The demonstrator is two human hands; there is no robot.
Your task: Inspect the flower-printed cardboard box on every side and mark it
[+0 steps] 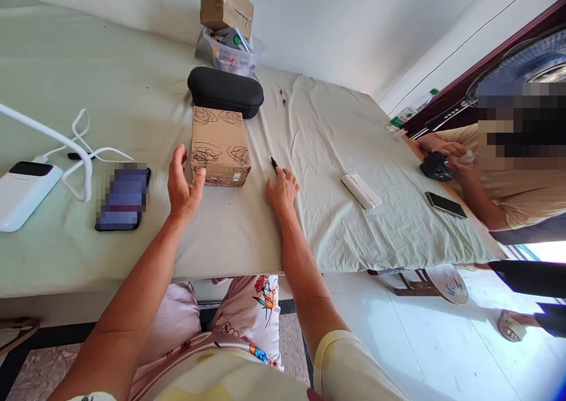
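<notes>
A brown cardboard box sits on the cloth-covered table in front of me, with dark looping scribbles near the corners of its top. My left hand is at its near left corner, thumb and fingers spread. The thumb overlaps the front edge; whether it presses on the box I cannot tell. To the right of the box, my right hand rests low over the cloth with a black pen in its fingers. Only the pen's dark end shows, pointing away from me.
Behind the box lie a black case and a plastic basket topped by another carton. A phone and white power bank are left; a white pack is right. Another person sits at the right end.
</notes>
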